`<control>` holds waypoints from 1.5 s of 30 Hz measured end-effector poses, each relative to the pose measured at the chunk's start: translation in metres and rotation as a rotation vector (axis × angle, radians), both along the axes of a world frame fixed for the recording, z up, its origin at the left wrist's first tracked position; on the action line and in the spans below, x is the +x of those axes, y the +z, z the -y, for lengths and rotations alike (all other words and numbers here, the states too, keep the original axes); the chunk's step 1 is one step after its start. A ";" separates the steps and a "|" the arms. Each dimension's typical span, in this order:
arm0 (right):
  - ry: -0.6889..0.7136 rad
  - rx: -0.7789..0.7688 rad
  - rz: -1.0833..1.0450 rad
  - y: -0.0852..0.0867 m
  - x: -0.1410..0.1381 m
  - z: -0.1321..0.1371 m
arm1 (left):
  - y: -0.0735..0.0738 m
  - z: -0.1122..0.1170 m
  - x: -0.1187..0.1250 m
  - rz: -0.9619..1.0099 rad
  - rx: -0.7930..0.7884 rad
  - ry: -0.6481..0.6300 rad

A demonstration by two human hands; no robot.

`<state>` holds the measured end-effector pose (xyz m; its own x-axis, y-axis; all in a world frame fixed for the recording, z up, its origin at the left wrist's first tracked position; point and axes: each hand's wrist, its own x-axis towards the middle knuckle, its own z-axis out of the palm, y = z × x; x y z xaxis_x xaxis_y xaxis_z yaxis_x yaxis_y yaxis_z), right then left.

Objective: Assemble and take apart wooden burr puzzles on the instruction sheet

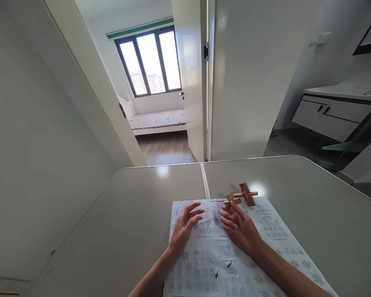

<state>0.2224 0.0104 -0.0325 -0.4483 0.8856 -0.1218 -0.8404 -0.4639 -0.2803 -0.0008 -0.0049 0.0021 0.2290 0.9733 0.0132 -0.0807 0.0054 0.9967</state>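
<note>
Several notched wooden puzzle pieces lie near the top edge of a large printed sheet, some crossed over one another. My right hand is beside them, its fingers curled and the thumb and fingertips at the nearest small wooden piece. Whether that piece is gripped or only touched is partly hidden by the fingers. Over the left part of the sheet, my left hand is held with fingers apart and nothing in it. The sheet carries rows of small diagrams and has two small torn spots.
The sheet rests on a glossy pale table with a seam across it. Past the far edge are an open door, a bed under a window, and a washbasin cabinet on the right.
</note>
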 end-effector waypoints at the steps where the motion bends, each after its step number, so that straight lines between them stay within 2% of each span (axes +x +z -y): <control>1: 0.005 0.005 -0.006 0.000 -0.001 0.000 | 0.000 0.000 -0.001 0.000 0.002 0.002; 12: 0.047 0.069 0.077 -0.003 -0.007 0.001 | -0.004 -0.001 -0.004 -0.018 0.028 -0.019; 30: 0.031 0.089 0.106 -0.007 -0.008 0.002 | 0.001 -0.001 0.001 -0.136 0.046 -0.057; 32: 0.030 0.089 0.101 -0.007 -0.008 0.002 | 0.002 0.001 0.003 -0.221 0.091 -0.064; 35: 0.029 0.091 0.104 -0.006 -0.009 0.001 | 0.001 0.009 0.007 -0.490 0.233 -0.093; 39: 0.032 0.089 0.114 -0.007 -0.009 0.000 | -0.004 0.021 0.013 -0.810 0.475 -0.246; 42: 0.029 0.090 0.120 -0.007 -0.009 0.000 | -0.005 0.024 0.013 -0.917 0.552 -0.264; 45: 0.033 0.088 0.123 -0.007 -0.009 0.000 | -0.003 0.023 0.013 -0.928 0.558 -0.255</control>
